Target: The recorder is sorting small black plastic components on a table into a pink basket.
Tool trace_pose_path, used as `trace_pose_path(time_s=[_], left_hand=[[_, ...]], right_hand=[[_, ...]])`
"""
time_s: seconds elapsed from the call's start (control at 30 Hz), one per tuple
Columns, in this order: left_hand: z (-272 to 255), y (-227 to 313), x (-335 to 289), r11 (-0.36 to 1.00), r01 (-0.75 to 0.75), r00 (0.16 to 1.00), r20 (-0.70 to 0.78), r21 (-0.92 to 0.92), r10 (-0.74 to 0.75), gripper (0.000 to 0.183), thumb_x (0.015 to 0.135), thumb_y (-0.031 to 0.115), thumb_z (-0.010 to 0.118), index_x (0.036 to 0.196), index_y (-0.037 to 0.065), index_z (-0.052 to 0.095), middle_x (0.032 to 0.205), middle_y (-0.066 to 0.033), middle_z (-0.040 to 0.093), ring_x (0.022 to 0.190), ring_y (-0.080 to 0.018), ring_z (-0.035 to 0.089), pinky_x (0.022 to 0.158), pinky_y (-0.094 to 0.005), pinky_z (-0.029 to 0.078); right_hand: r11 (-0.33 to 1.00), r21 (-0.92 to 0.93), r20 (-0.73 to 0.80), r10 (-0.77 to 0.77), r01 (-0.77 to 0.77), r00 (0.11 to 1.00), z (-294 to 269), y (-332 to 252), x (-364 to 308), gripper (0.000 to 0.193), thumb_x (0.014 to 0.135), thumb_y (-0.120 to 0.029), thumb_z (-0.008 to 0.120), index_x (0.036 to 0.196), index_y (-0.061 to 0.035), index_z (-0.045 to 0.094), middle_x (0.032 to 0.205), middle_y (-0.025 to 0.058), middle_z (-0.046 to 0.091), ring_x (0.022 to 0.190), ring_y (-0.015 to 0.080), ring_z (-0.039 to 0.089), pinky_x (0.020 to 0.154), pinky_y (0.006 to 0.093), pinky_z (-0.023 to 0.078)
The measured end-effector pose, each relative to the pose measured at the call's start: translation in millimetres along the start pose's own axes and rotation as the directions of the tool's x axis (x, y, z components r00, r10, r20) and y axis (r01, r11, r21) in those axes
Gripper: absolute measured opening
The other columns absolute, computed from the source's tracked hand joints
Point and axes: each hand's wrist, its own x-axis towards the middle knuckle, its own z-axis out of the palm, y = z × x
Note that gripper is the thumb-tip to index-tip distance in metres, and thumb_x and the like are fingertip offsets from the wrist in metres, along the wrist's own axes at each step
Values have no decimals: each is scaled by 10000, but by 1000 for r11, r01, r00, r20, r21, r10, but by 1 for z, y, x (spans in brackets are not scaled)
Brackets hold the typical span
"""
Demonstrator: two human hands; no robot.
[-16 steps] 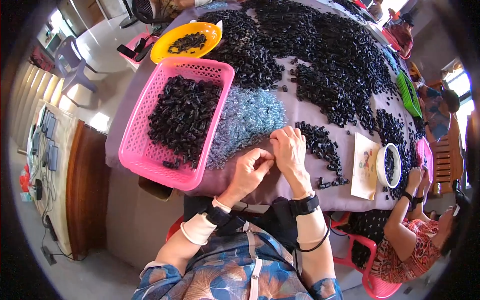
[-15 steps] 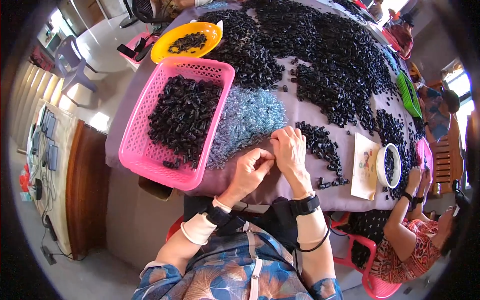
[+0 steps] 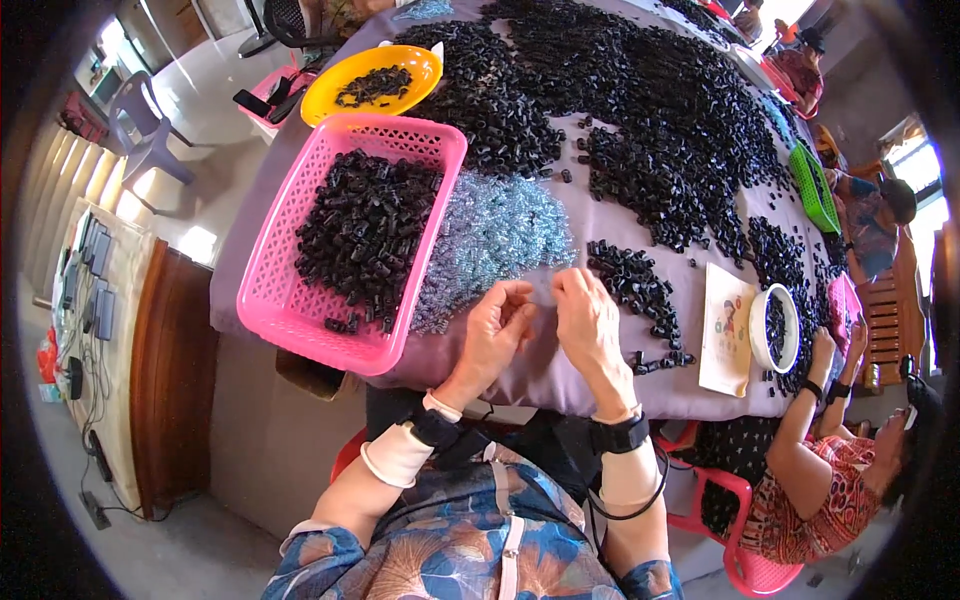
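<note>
My left hand (image 3: 494, 328) is curled just above the table edge, beside a pile of small clear bluish pieces (image 3: 500, 225). Whatever its bent fingers hold is too small to make out. Close by, fingers pressed together, is my right hand (image 3: 590, 320), and I cannot make out anything in its pinch either. A small gap separates the hands. Right of them lies a cluster of small black plastic pieces (image 3: 637, 285). Left of the clear pile stands a pink perforated basket (image 3: 262, 270) holding a heap of similar black pieces (image 3: 365, 230).
A yellow plate (image 3: 320, 92) with small dark bits sits behind the basket. Black pieces (image 3: 640, 110) cover much of the far table. A card (image 3: 727, 330) and a white bowl (image 3: 762, 335) stand at right, near another person's hands (image 3: 838, 350). There is also a green basket (image 3: 812, 190).
My hands have moved apart, from almost touching at the fingertips to a small gap. Both fingertips now sit slightly lower, and my left fingers have loosened a little.
</note>
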Motion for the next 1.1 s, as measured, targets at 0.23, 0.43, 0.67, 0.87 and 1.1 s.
trace_pose_path(time_s=[0.23, 0.43, 0.67, 0.87, 1.1], left_hand=[[1, 6, -2, 978, -112, 993, 66, 176, 102, 102, 836, 41, 623, 936, 27, 642, 756, 9, 578, 606, -32, 520, 512, -183, 415], [2, 8, -3, 979, -25, 1000, 19, 200, 22, 83, 858, 119, 619, 858, 37, 622, 650, 20, 577, 540, -28, 499, 480, -182, 389], [5, 8, -4, 947, -66, 995, 89, 313, 40, 158, 886, 158, 574, 819, 15, 581, 612, -7, 564, 507, -49, 502, 453, -220, 387], [6, 11, -1, 943, -5, 996, 90, 332, -27, 237, 907, 207, 535, 783, 6, 554, 607, -35, 573, 491, -72, 512, 445, -241, 392], [4, 15, 0, 937, 36, 994, 82, 349, -68, 282, 913, 232, 524, 742, 10, 553, 596, -42, 577, 479, -82, 516, 438, -244, 389]], right_hand=[[949, 288, 41, 120, -127, 992, -2, -9, -27, 63, 811, -28, 550, 873, -17, 541, 815, 156, 571, 743, 325, 578, 640, 383, 457], [848, 492, -75, 267, -197, 961, 3, -19, -35, 46, 791, 16, 571, 829, -9, 570, 791, 130, 572, 664, 241, 579, 594, 305, 454], [868, 476, -152, 238, -140, 959, 4, -20, -46, 67, 780, 30, 594, 834, -3, 570, 766, 104, 579, 641, 206, 574, 591, 284, 456], [825, 528, -112, 302, -200, 947, 8, -17, -50, 50, 814, 7, 566, 861, -9, 572, 754, 114, 587, 640, 211, 581, 608, 287, 465], [728, 620, -35, 397, -292, 917, 17, -15, -52, 28, 842, -2, 549, 869, -10, 552, 730, 99, 583, 640, 169, 557, 607, 277, 456]])
